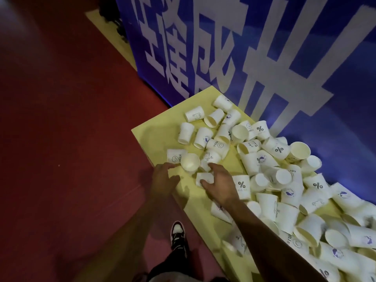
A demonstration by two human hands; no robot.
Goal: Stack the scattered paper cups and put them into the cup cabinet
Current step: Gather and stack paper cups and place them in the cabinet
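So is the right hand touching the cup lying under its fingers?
Touching. The head view shows the right hand with fingertips pressed on the lying cup.

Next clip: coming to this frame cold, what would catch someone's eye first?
First, the heap of white paper cups scattered over the yellow table, thickest toward the lower right. Behind it stands a blue banner with large white characters. In the middle, the left hand is spread open at the table's edge, while the right hand reaches onto a tipped cup.

Red floor (61, 119); yellow table (162, 123); blue banner (335, 68) behind.
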